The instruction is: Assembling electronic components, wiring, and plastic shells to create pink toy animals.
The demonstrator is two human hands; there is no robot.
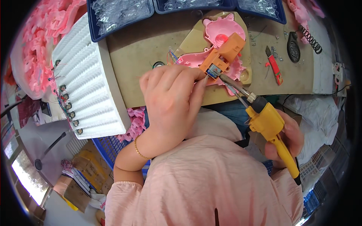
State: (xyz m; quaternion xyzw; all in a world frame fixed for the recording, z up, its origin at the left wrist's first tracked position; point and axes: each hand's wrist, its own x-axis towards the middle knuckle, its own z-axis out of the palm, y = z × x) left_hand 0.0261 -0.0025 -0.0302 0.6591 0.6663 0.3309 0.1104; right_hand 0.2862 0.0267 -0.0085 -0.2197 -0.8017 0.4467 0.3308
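Observation:
My right hand (pixel 293 133) is wrapped round a yellow soldering gun (pixel 267 122). Its metal tip reaches to a small blue circuit board (pixel 214 71) in an orange plastic housing (pixel 230 49). From the left, my left hand (pixel 169 98) pinches at the board's edge; whatever lies between its fingertips is too small or hidden to name. Under the housing is a pink plastic shell half (pixel 194 57), resting on a tan fixture (pixel 194 37). Coloured wires (pixel 173 55) and a small round speaker (pixel 158 64) show just beyond my left knuckles.
Dark blue bins (pixel 154 8) of clear plastic parts line the far edge. A white ribbed foam tray (pixel 90 81), with several small speakers on it, stands left. Right of the fixture lie a red utility knife (pixel 275 67), a black oval piece (pixel 293 47) and a coiled black cord (pixel 311 39).

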